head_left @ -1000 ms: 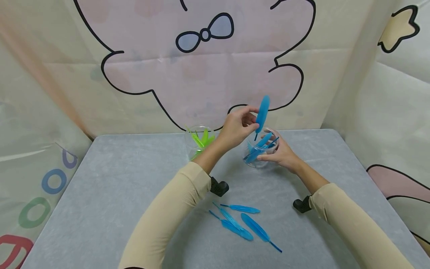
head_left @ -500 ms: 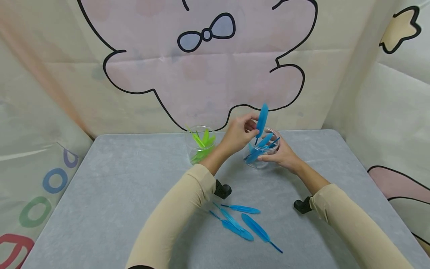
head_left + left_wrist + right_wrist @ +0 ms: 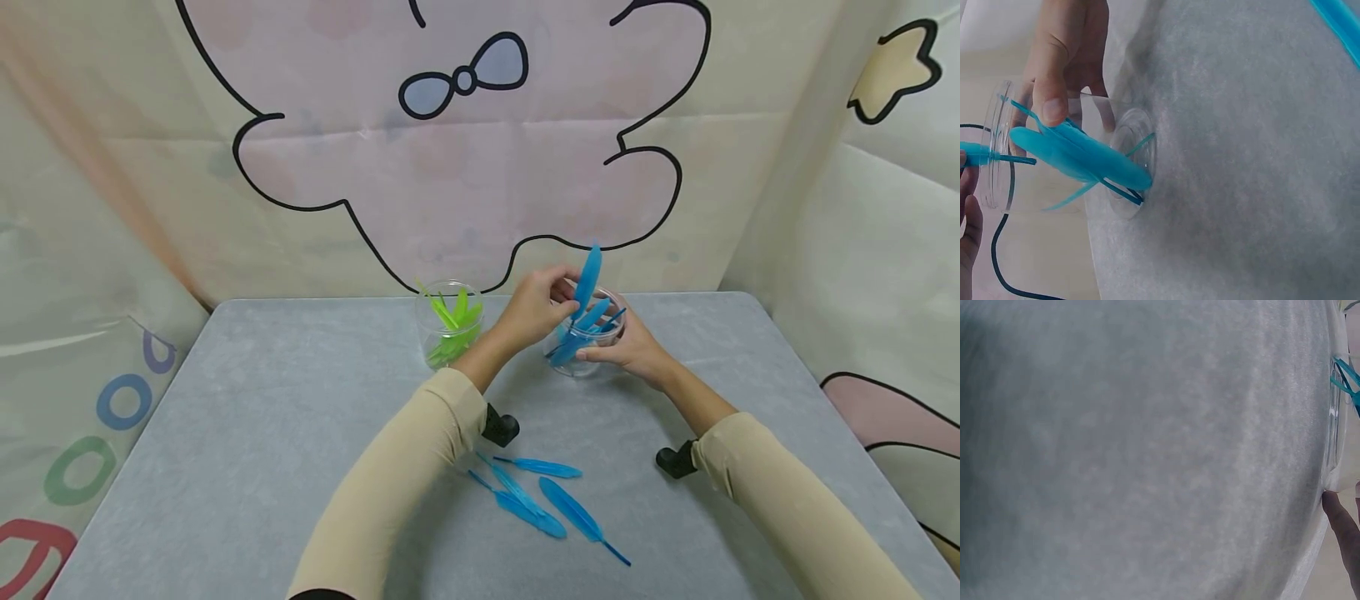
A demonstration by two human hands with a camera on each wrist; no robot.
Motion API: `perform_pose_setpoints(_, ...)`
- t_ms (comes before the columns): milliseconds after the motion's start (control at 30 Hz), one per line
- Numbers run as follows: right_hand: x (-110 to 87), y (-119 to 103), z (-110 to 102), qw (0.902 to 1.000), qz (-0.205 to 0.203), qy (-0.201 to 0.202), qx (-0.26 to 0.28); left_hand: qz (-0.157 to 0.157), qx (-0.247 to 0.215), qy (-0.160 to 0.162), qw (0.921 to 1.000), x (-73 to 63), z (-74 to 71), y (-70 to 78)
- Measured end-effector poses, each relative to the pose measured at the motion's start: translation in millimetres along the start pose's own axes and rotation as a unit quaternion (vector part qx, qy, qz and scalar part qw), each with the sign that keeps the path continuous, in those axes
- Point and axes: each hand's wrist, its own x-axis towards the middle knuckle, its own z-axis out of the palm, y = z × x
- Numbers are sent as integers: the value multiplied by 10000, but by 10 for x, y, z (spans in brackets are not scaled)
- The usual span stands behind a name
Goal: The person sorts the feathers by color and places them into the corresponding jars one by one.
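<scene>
My left hand (image 3: 534,308) pinches a blue feather (image 3: 588,279) near its lower end, above a clear plastic jar. In the left wrist view the quill tip of that feather (image 3: 1019,159) reaches in past the jar's rim. My right hand (image 3: 633,346) grips the clear jar (image 3: 573,368) from the right side, thumb in front and fingers behind. Several blue feathers (image 3: 1085,156) lean inside the jar. More blue feathers (image 3: 572,507) lie on the grey-covered table nearer to me, below the hands.
A second clear jar (image 3: 429,337) with several green feathers (image 3: 459,321) stands to the left, beside my left forearm. The grey tablecloth (image 3: 285,417) stretches to a patterned curtain (image 3: 450,183) behind it. Black wrist mounts (image 3: 677,460) hang under both sleeves.
My left hand has moved slightly right and down, lowering the blue feather toward the jar's mouth. The right hand and the jar have stayed in place.
</scene>
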Motion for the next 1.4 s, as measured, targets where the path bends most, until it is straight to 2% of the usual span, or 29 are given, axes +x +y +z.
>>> perform_pose_setpoints(233, -5, 8, 3, 10000, -1, -6, -28, -41, -40, -161, 9999, -42, -24, -65)
perform_pose_setpoints(400, -9, 9, 2, 9999, 45, -6, -141, -99, 7, -229, 9997, -44, -36, -59)
perform_pose_setpoints(600, -4, 8, 1, 9999, -50, -63, 78, -58, -11, -201, 9998, -67, -41, -53)
perform_pose_setpoints(867, -13, -5, -17, 10000, -29, -81, 1, 81, 25, -270, 9996, -155, -97, -27)
perform_pose_setpoints(1067, -25, -9, -14, 10000, 1, -21, -94, 141, 96, -622, 9979, -281, -130, -67)
perform_pose_setpoints(1400, -28, 2, -5, 9998, -43, 60, -196, 147, 293, -1386, 9898, -588, -171, -206)
